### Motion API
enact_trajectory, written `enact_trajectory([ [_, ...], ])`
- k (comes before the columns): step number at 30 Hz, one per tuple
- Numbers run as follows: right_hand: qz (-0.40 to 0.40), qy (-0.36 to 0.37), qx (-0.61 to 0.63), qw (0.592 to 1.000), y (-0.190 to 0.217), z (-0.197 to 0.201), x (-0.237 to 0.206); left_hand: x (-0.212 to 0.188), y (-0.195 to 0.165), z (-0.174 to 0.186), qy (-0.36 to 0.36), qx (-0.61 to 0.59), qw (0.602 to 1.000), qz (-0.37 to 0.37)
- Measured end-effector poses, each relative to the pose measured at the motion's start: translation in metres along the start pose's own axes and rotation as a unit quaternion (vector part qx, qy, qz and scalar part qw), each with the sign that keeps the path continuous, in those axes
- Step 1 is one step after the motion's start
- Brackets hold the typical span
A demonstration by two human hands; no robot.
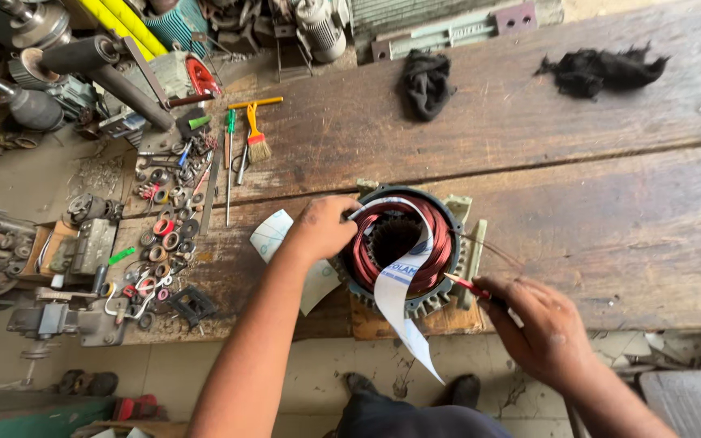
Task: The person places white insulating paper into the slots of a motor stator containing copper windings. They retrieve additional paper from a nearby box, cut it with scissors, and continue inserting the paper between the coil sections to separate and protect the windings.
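A round motor stator [400, 246] with copper-red windings sits on a wooden block at the front edge of the wooden workbench [578, 186]. My left hand [322, 228] rests on the stator's left rim and pinches the top end of a long white insulating paper strip [403, 300]. The strip arches over the windings and hangs off the bench front. My right hand [542, 325] is at the stator's lower right and grips a thin red-handled tool [468, 285] whose tip points at the windings.
Another sheet of white paper [272, 236] lies under my left wrist. Washers, rings and small parts [165, 243], screwdrivers and an orange brush [256, 134] lie at the bench's left. Two black rags [426, 83] lie at the back. Machine parts crowd the far left.
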State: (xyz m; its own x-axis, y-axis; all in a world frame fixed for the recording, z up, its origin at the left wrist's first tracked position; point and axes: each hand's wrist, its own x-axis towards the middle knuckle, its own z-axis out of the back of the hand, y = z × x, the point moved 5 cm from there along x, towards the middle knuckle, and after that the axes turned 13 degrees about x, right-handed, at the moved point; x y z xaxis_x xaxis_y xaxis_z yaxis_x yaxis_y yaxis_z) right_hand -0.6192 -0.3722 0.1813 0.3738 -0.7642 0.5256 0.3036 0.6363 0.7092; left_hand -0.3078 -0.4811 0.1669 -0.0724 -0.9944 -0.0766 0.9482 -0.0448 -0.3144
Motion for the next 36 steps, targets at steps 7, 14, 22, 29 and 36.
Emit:
enact_trajectory([
  [7, 0.017, 0.003, -0.119, 0.993, 0.024, -0.012, 0.038, 0.022, 0.042, -0.019, 0.149, -0.090, 0.985, 0.005],
  [14, -0.048, 0.019, -0.180, 0.982, 0.043, -0.067, 0.072, 0.058, 0.050, -0.033, 0.330, -0.203, 0.921, -0.043],
  [22, -0.100, 0.022, -0.243, 0.965, 0.048, -0.128, 0.107, 0.077, 0.049, -0.025, 0.302, -0.153, 0.916, -0.217],
  [29, -0.134, 0.014, -0.257, 0.957, 0.041, -0.153, 0.114, 0.077, 0.054, -0.030, 0.261, -0.169, 0.919, -0.241],
  [36, -0.113, 0.014, -0.265, 0.958, 0.039, -0.161, 0.117, 0.074, 0.057, -0.033, 0.273, -0.205, 0.919, -0.198],
])
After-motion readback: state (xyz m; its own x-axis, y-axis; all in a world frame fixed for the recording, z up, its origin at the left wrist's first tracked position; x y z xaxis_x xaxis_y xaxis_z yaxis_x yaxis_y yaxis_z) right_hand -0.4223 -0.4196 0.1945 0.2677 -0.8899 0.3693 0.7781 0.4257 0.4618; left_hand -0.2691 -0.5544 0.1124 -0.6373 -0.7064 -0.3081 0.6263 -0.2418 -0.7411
